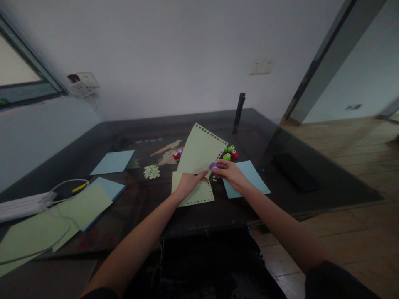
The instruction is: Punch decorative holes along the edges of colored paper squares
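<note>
We hold a green paper and a little purple punch.

Our left hand (187, 182) has its fingers closed on the green paper (201, 150), tilted up over the desk (311, 182). Our right hand (229, 171) pinches the purple punch (213, 165) on the paper's edge.

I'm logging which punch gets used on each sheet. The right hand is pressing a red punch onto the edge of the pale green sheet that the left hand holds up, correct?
Not quite: in the head view the punch under the right hand is purple, not red. It sits at the edge of the pale green sheet that the left hand holds up.
</note>
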